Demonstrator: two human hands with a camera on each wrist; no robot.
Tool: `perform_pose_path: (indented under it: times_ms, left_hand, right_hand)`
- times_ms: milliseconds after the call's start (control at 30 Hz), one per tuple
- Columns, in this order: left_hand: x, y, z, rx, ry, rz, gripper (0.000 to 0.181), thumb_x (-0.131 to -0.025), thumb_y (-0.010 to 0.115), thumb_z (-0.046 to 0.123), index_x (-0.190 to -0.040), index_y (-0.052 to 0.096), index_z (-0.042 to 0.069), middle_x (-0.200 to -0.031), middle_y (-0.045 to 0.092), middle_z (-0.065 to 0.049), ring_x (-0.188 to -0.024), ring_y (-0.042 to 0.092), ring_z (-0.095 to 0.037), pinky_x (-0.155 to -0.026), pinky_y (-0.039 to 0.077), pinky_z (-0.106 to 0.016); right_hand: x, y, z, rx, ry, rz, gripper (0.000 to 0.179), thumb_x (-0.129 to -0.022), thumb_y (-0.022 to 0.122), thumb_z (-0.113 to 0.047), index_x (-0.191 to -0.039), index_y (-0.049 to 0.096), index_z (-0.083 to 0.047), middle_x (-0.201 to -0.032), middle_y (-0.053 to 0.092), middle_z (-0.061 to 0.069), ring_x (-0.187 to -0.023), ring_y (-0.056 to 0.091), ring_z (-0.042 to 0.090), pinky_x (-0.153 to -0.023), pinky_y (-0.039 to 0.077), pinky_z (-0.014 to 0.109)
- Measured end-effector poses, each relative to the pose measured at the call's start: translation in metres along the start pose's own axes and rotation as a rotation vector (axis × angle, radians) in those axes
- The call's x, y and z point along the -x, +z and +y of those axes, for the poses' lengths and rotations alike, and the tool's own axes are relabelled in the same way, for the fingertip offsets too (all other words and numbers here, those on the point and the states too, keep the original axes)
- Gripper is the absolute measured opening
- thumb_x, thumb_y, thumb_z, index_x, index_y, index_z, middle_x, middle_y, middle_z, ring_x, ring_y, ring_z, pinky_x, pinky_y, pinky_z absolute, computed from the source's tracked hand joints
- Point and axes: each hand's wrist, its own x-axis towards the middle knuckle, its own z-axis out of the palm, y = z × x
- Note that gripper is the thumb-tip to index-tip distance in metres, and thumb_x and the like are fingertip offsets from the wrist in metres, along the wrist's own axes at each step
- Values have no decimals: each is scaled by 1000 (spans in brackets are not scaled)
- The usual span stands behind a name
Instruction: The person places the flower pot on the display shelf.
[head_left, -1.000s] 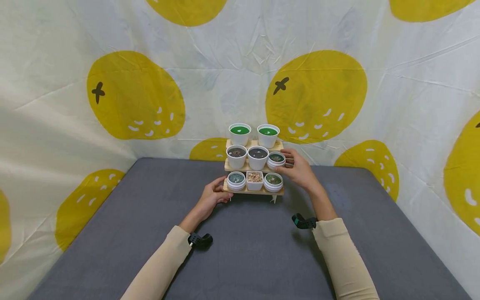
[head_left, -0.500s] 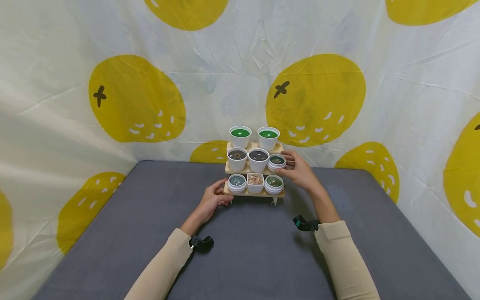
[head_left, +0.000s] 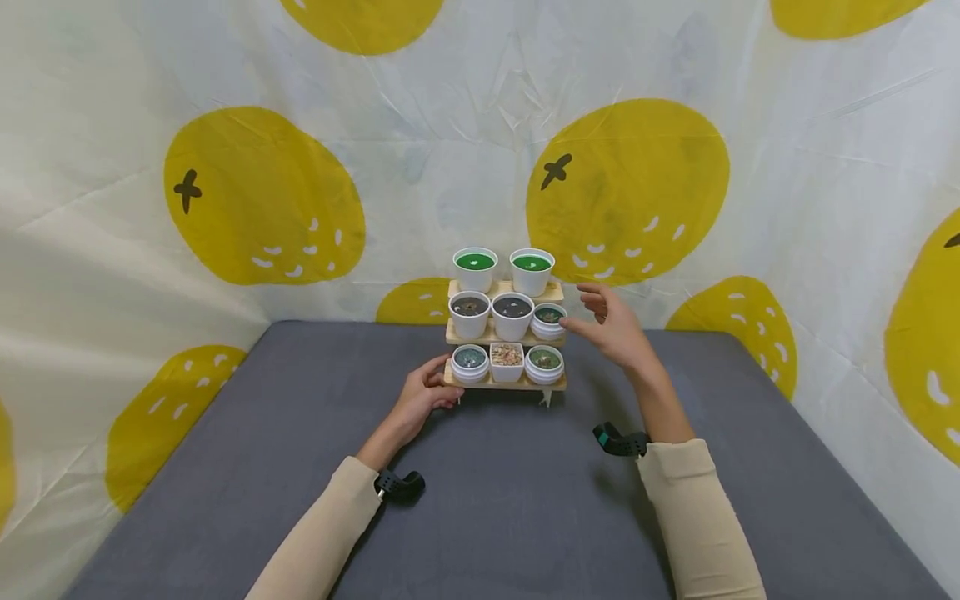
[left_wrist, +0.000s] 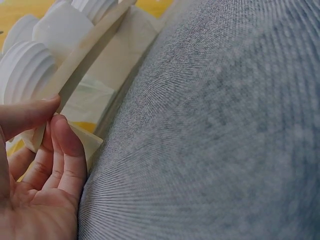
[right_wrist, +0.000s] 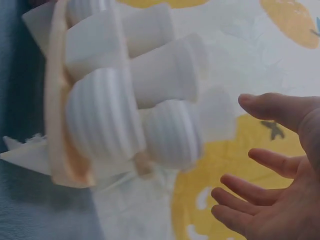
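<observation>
A three-tier wooden stand (head_left: 510, 386) holds small white pots. Two cups with green contents, one of them this green cup (head_left: 476, 271), occupy the top tier. On the middle tier are two cups with dark contents, such as this dark cup (head_left: 513, 325), plus a low ribbed pot (head_left: 548, 330) at the right end. The bottom tier bears a square cup (head_left: 507, 368) of pale bits between two ribbed pots. My left hand (head_left: 415, 404) pinches the bottom board's left end between thumb and fingers. Spread fingers show on my right hand (right_wrist: 280, 175), apart from the middle tier's ribbed pot.
Grey cloth covers the table (head_left: 495, 500) under the stand. Behind and at both sides hangs a pale curtain (head_left: 442, 183) printed with yellow fruit. Each wrist carries a dark band, such as the right wristband (head_left: 621, 440).
My right hand has let go of the middle tier's ribbed pot and moved off to the right, its fingers spreading. My left hand keeps its grip on the stand.
</observation>
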Motion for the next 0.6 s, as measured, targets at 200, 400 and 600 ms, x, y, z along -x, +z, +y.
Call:
perform_pose_path:
  times_ms: [200,400,600]
  left_hand:
    - [8,-16,9,-53,-60,-94,86,-89,75,0,-162,31,10,-100,71,-2,-84,70,-13,-76,60,-26]
    - [17,-41,28,-201,-147,-203,92,-90,77,7,-164,24,13,-107,68,-11,-91,71,-18,-84,62,-33]
    - [41,-87,54,-484,-100,-182,89,-94,76,19,-165,22,9,-116,69,-19,-96,73,-24,-81,62,-37]
  right_hand:
    - [11,-8,-17,-13,-27,5,74,-98,72,-27,-158,34,-5,-161,38,25,-153,33,40,-128,21,55]
    - [27,-33,-19,114,-21,-54,75,-100,68,-37,-159,31,-8,-163,33,25,-153,29,44,-126,22,61]
    - [49,-70,-7,283,-38,-102,77,-101,68,-40,-158,30,-6,-163,31,26,-150,29,50,-121,26,67]
